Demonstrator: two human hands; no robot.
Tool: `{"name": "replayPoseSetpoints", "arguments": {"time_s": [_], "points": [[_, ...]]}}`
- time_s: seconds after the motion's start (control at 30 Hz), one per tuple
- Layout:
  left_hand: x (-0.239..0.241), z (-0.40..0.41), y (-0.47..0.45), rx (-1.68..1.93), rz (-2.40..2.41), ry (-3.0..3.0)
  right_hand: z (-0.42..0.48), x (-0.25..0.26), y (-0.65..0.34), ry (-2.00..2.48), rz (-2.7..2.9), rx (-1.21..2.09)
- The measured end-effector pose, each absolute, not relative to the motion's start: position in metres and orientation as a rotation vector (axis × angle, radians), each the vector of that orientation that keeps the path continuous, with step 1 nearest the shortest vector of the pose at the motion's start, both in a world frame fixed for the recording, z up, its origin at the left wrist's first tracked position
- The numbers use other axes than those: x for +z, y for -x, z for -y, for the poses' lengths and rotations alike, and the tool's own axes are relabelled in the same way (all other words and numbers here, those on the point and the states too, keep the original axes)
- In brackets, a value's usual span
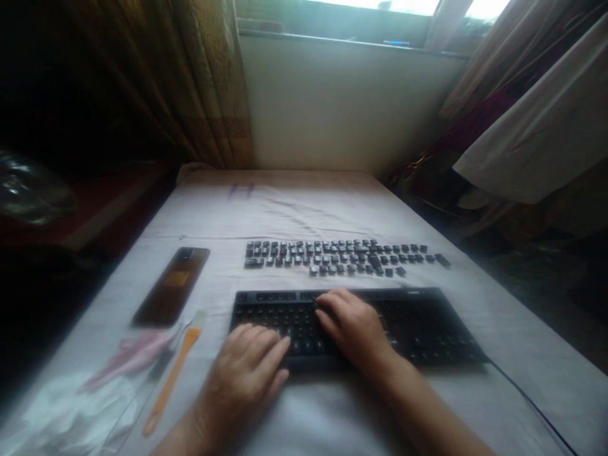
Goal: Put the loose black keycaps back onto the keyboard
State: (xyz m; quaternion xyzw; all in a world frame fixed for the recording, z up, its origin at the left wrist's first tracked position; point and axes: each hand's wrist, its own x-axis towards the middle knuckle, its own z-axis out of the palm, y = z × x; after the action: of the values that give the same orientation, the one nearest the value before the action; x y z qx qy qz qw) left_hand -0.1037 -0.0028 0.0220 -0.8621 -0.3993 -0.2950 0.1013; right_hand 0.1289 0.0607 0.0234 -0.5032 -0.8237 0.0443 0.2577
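Note:
A black keyboard [304, 364] lies on the cloth-covered table, with keycaps on its left part and a darker, mostly bare area on the right. My left hand [249, 361] rests palm down over its lower left corner, fingers laid out on the keys and thumb at the front edge. Over the keyboard's middle is my right hand [358, 323], thumb and index tips drawn close together near the upper rows. Whatever is between those tips is too small to make out. Beyond the keyboard, loose black keycaps [332, 258] stand in rows.
To the left lie a dark phone [173, 286], an orange-handled brush [173, 380], a pink cloth [130, 358] and crumpled clear plastic [71, 411]. A cable [527, 399] runs off the keyboard's right side. Curtains [209, 82] and hanging fabric [536, 139] flank the table.

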Motion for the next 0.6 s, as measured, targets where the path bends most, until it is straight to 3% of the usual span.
{"name": "replayPoseSetpoints", "arguments": {"time_s": [0.4,0.6], "points": [[0.022,0.001,0.102,-0.860,1.175,2.557,-0.062,0.029,-0.130,1.398,2.208,0.251],[0.021,0.002,0.103,-0.858,1.171,2.558,-0.050,0.036,-0.127,1.255,2.143,0.614]]}}
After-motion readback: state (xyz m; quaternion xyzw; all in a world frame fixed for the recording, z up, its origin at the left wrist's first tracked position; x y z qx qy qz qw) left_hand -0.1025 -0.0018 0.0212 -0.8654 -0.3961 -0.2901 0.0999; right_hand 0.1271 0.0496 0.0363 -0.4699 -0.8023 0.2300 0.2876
